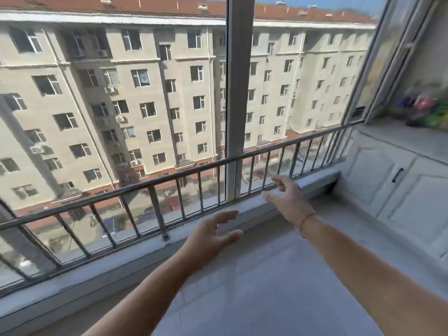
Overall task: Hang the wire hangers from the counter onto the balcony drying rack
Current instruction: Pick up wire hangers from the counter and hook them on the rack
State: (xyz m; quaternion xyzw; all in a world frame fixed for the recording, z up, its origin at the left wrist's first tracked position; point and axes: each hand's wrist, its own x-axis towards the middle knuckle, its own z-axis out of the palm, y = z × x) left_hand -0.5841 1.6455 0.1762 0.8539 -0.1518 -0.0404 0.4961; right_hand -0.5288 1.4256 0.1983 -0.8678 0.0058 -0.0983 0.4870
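Head view: I am holding my left grip (pixel 213 232) and right grip (pixel 287 198) out near the railing (pixel 169 177), fingers spread, grasping nothing.

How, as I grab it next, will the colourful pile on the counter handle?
Probably light: the pile looks like many small coloured pieces, though blurred. Likely loose or tangled, so bits may snag or drop. The left hand and right hand, both empty, could share it.

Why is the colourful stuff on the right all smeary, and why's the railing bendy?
Head view: the colourful things on the counter are motion-blurred, too smeared to identify; its wide lens bows the railing and tilts the building; sunlight is bright; left hand and right hand look only slightly soft.
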